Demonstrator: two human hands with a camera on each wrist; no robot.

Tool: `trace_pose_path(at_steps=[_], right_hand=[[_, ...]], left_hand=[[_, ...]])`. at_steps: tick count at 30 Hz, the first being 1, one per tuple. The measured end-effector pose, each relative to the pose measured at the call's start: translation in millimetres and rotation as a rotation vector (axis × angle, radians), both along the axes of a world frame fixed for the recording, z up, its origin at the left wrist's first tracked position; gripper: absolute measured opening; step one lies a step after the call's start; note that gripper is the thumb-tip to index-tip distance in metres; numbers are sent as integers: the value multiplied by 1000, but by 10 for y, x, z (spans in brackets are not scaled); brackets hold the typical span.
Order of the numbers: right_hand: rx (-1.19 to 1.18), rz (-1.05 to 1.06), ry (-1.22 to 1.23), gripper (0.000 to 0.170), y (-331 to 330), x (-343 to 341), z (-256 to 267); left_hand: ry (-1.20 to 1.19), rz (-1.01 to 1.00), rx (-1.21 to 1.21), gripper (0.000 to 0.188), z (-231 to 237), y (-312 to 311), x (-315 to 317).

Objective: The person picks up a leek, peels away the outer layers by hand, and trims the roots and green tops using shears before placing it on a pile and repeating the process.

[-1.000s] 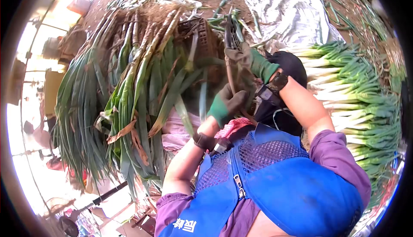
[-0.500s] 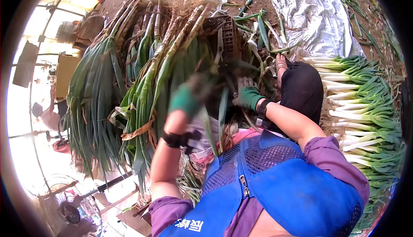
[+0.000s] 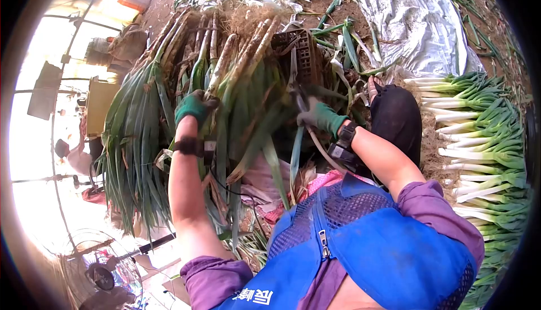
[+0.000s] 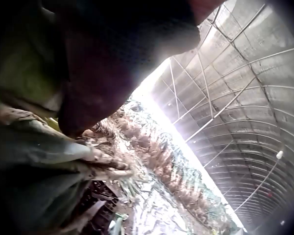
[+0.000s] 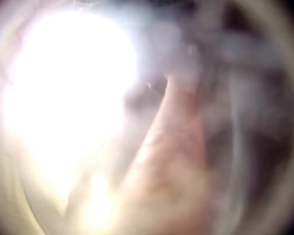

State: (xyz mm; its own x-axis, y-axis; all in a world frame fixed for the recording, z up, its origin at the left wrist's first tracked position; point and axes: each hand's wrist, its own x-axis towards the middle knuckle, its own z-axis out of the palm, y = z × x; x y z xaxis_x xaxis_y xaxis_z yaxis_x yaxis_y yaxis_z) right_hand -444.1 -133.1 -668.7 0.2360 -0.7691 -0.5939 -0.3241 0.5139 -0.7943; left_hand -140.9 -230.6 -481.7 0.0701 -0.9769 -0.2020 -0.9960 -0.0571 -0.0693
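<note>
In the head view, the gloved left hand (image 3: 195,109) grips one long green onion (image 3: 222,62) partway along its soil-covered stem, at the front of a heap of unpeeled onions (image 3: 132,113). The left wrist view shows that dark glove (image 4: 122,54) close up, with leaves (image 4: 34,152) below it. Further right, the gloved right hand (image 3: 322,116) holds a dark tool with a hose (image 3: 322,151) trailing toward the lap. Blurred leaves lie between the hands. The right wrist view is too blurred to make out the hand.
A brown plastic crate (image 3: 307,56) stands beyond the hands. White-stemmed onions (image 3: 468,135) lie in a row at the right, past a dark-clothed knee (image 3: 397,121). Silver sheeting (image 3: 420,23) covers ground at the back; a fan (image 3: 101,276) stands lower left.
The left hand has moved left, away from the right hand, and has taken hold of an onion in the heap. The right hand has shifted slightly, still with the tool.
</note>
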Motion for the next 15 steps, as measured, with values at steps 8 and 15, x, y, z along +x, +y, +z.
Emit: trace_pose_path(at_steps=[8,15], right_hand=[[-186,-119,-727,25,82,-104,-653],[91,5,-964,18,185,-471,-770]], left_hand=[[532,-82,225,39,563,653,-813],[101,-81,208,67,-1009,424,-1202]])
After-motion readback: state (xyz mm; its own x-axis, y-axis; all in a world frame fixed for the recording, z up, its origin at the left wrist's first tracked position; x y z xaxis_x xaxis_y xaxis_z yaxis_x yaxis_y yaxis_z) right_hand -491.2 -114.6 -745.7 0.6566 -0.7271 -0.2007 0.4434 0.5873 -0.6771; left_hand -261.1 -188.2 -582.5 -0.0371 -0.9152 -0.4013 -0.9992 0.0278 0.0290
